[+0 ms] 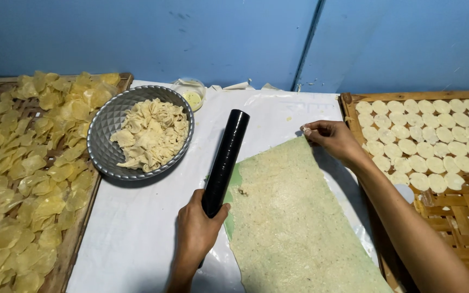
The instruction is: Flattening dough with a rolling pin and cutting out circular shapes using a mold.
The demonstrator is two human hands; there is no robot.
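While the left hand (197, 228) wraps its fingers round the near end of the stiff black roller (225, 161), the right hand (331, 139) pinches the far corner of the thin, soft dough sheet (294, 217), likely easily torn, lying flat on the white tabletop (137, 228).
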